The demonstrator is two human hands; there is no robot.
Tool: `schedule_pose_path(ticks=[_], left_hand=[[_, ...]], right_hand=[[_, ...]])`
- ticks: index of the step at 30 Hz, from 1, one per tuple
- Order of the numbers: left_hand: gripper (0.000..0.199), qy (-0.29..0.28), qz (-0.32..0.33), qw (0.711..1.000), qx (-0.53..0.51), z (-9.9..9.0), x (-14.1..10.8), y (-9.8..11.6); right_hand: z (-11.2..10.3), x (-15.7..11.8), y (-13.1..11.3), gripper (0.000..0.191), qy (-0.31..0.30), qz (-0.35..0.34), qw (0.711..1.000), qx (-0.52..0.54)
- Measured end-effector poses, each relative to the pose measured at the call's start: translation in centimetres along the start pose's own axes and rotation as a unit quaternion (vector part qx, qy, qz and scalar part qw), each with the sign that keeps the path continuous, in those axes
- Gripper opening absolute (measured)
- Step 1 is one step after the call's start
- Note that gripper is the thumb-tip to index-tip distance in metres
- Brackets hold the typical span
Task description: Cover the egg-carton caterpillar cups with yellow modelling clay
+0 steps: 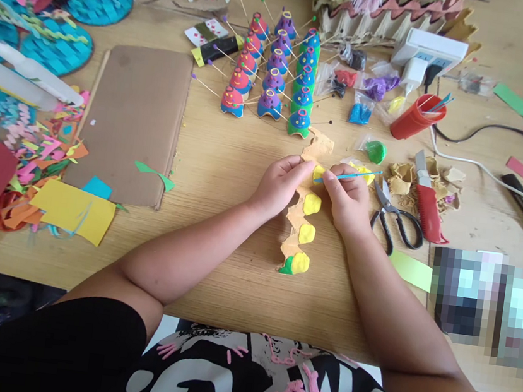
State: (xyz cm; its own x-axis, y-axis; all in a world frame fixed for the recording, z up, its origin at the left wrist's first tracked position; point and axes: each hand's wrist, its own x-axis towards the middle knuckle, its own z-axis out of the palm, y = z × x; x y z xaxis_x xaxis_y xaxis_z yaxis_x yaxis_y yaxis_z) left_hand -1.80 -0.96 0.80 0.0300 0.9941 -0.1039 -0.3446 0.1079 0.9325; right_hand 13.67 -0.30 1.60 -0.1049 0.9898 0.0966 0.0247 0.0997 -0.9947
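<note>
My left hand (282, 184) pinches the edge of a tan egg carton strip (293, 216) that lies lengthwise toward me. Yellow clay (311, 204) covers the tops of several of its cups, and the nearest cup also bears a patch of green clay (286, 265). Between the thumb and fingers of my right hand (348, 194) is a thin blue modelling tool (363, 175), its tip at the yellow clay on an upper cup. A lump of yellow clay (367, 174) is partly hidden behind the right hand. Beyond the strip lies green clay (376, 151) on plastic wrap.
Clay-covered carton strips with pins (274, 82) stand ahead. At right are scissors (395, 217), a red-handled utility knife (426, 197), a red cup (415, 116) and a power strip (429, 51). Cardboard (132, 123) and paper scraps (39, 162) lie at left.
</note>
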Motion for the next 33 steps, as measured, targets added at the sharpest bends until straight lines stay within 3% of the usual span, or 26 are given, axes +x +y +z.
schedule_pose_path(ticks=[6, 33], left_hand=[[0.041, 0.009, -0.009, 1.0, 0.019, 0.3, -0.1, 0.6], [0.04, 0.01, -0.003, 1.0, -0.002, 0.0, 0.0, 0.3]], right_hand=[[-0.3, 0.1, 1.1, 0.063, 0.023, -0.001, 0.999, 0.035], [0.1, 0.0, -0.4, 0.064, -0.001, -0.015, 1.0, -0.028]])
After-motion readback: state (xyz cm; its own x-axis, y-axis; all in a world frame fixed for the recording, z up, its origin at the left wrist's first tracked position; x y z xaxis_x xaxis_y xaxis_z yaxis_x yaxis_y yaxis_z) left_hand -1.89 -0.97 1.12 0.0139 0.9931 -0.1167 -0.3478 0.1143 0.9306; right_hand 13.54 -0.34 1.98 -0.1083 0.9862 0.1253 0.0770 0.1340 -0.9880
